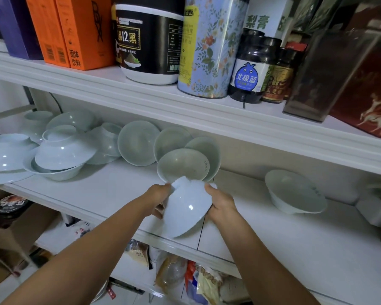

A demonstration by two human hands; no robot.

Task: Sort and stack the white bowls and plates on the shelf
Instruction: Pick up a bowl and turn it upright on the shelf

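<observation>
The left hand (157, 198) and the right hand (221, 204) grip one white bowl (185, 211) between them. It is tilted, foot uppermost, with its outer wall facing the camera. The right thumb lies curled on the bowl's side. The fingers of both hands go behind it and cannot be seen. The bowl hangs over the front part of the middle shelf (110, 190), just before a row of leaning dishes (138, 143) propped against the back wall. Left of those, overturned bowls (64, 150) lie heaped — the outermost cut off by the frame edge. A lone bowl (295, 192) lies well apart on the right. Below, bags and packets (174, 274) are too blurred to name.
</observation>
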